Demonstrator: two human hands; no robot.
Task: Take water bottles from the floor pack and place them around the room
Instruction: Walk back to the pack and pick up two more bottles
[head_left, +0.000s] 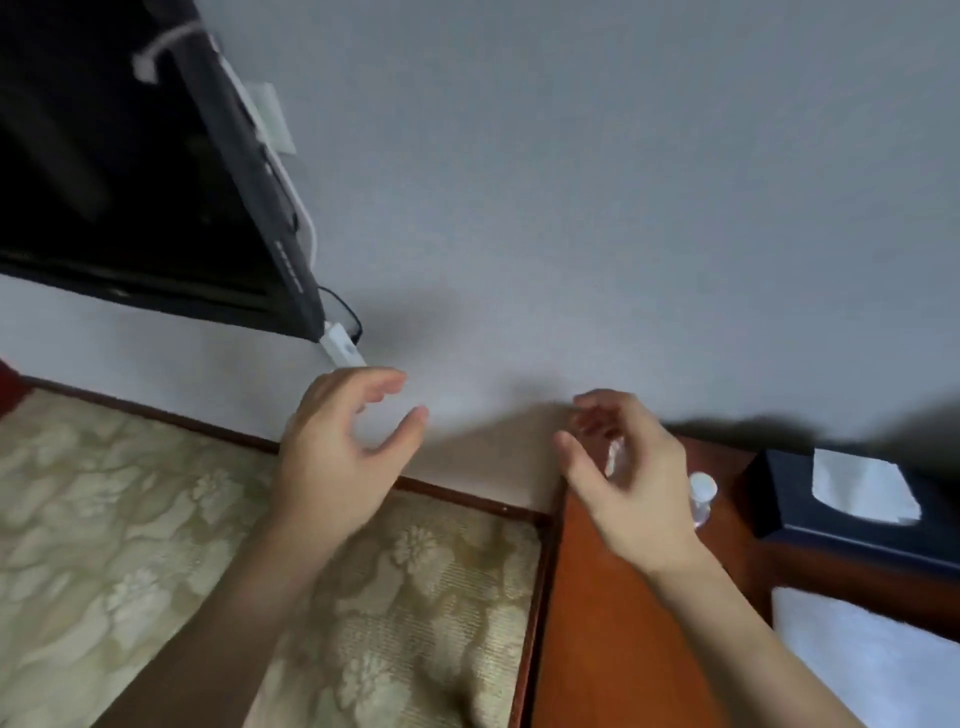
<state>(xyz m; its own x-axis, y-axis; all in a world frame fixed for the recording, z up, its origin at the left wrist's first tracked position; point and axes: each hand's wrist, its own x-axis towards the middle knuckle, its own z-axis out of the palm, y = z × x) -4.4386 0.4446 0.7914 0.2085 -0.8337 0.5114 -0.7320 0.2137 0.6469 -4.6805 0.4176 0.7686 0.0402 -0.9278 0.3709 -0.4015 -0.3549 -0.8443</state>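
Observation:
A clear water bottle with a white cap (702, 491) stands on the reddish wooden table (613, 623) near the wall, partly hidden behind my right hand (623, 483). A second clear bottle (616, 456) shows through the gap between that hand's thumb and curled fingers; the fingers are apart and I see no firm grip on it. My left hand (343, 447) hovers above the carpet by the wall, fingers spread and curved, holding nothing. The floor pack is out of view.
A dark tissue box (810, 499) sits on the table right of the bottles. A black wall-mounted screen (130, 171) with cables hangs at the upper left. Patterned beige carpet (130, 545) lies left of the table, and white fabric (872, 654) at the lower right.

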